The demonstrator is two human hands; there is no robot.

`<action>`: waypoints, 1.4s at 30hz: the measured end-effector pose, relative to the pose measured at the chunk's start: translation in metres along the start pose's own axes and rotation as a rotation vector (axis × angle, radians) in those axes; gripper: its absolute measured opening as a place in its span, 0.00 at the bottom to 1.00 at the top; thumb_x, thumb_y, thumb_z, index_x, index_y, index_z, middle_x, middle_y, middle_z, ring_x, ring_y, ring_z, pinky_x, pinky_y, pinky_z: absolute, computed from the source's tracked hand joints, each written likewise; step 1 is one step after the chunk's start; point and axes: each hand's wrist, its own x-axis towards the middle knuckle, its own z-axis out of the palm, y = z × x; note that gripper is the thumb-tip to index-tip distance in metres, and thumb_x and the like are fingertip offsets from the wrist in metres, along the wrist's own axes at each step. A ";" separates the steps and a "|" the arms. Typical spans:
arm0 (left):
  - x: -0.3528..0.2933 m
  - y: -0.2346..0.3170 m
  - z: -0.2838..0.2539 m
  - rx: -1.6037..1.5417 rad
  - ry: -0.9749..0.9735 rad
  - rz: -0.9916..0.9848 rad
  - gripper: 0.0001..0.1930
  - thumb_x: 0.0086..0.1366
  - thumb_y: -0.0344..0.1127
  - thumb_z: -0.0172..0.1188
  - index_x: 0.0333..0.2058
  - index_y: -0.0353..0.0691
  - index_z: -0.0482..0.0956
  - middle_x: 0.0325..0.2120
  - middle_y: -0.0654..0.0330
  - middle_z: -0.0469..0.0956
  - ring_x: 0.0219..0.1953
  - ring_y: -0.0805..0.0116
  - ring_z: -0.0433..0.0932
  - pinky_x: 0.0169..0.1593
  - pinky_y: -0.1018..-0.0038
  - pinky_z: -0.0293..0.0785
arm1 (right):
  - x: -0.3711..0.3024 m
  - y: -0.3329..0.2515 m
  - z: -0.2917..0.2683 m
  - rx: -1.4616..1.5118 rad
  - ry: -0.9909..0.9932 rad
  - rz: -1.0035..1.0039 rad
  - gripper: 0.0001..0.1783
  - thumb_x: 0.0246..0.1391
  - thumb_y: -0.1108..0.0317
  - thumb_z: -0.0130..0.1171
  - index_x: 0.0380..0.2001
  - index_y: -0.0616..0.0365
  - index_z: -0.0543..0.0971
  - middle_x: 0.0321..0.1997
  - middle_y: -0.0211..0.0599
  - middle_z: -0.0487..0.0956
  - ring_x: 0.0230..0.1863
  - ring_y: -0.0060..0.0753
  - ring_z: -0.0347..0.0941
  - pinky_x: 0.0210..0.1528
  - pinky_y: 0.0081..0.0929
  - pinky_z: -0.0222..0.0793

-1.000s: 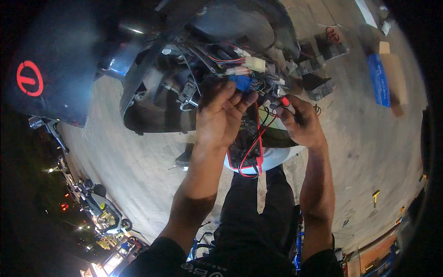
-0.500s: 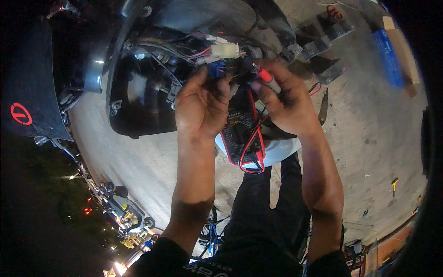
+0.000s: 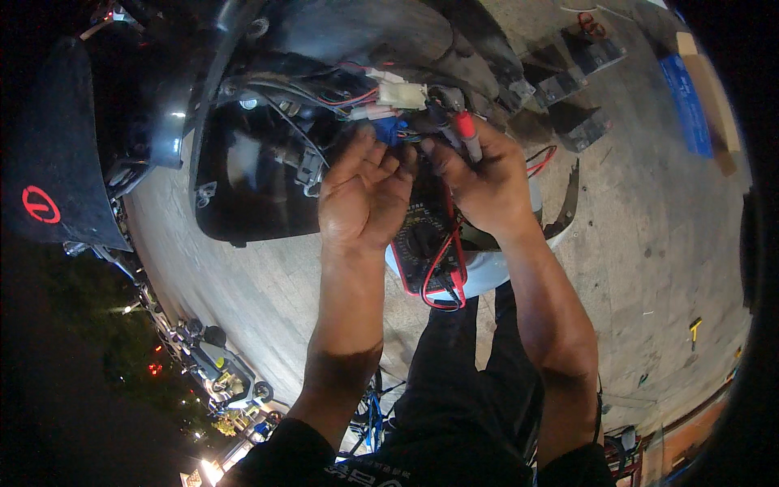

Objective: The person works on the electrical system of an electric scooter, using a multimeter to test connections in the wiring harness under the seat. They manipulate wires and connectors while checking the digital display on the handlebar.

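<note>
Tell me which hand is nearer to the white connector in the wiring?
Right. The right hand, holding a red probe, has its fingertips just below and right of the white connector. The left hand pinches a blue connector lower down, slightly farther away.

multimeter (image 3: 428, 243) half behind both hands, probe tips hidden — parked scooters (image 3: 213, 365) too small

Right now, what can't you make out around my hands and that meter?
Head view:
- Multimeter dial and screen: mostly hidden behind both hands.
- Red probe tip: lost among wires, contact point unclear.
- Blue connector: mostly covered by left hand fingers.
- Right hand grip: palm side faces away.
</note>
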 end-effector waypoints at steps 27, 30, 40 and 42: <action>-0.001 -0.012 0.005 0.225 0.092 0.108 0.13 0.64 0.31 0.57 0.47 0.41 0.76 0.44 0.60 0.78 0.46 0.65 0.76 0.54 0.66 0.70 | -0.006 0.013 -0.009 -0.287 -0.026 -0.391 0.17 0.42 0.75 0.60 0.40 0.58 0.79 0.34 0.43 0.80 0.33 0.46 0.79 0.35 0.33 0.75; -0.001 -0.011 0.006 0.243 0.094 0.107 0.13 0.64 0.32 0.57 0.47 0.40 0.76 0.44 0.60 0.78 0.44 0.68 0.77 0.52 0.69 0.72 | -0.008 0.016 -0.014 -0.368 -0.073 -0.503 0.25 0.36 0.77 0.62 0.44 0.55 0.79 0.38 0.41 0.80 0.34 0.44 0.79 0.35 0.33 0.76; -0.002 -0.007 0.002 0.241 0.026 0.044 0.14 0.66 0.33 0.55 0.49 0.38 0.74 0.44 0.57 0.78 0.47 0.66 0.78 0.52 0.69 0.74 | -0.016 0.016 -0.019 -0.482 -0.144 -0.505 0.42 0.25 0.78 0.65 0.55 0.50 0.76 0.46 0.38 0.79 0.34 0.39 0.79 0.33 0.29 0.78; -0.002 -0.004 0.000 0.240 0.006 0.023 0.14 0.67 0.34 0.54 0.50 0.37 0.73 0.44 0.57 0.78 0.48 0.65 0.77 0.54 0.68 0.73 | -0.015 0.017 -0.019 -0.510 -0.137 -0.522 0.43 0.25 0.78 0.65 0.55 0.48 0.76 0.46 0.38 0.78 0.34 0.39 0.79 0.33 0.29 0.78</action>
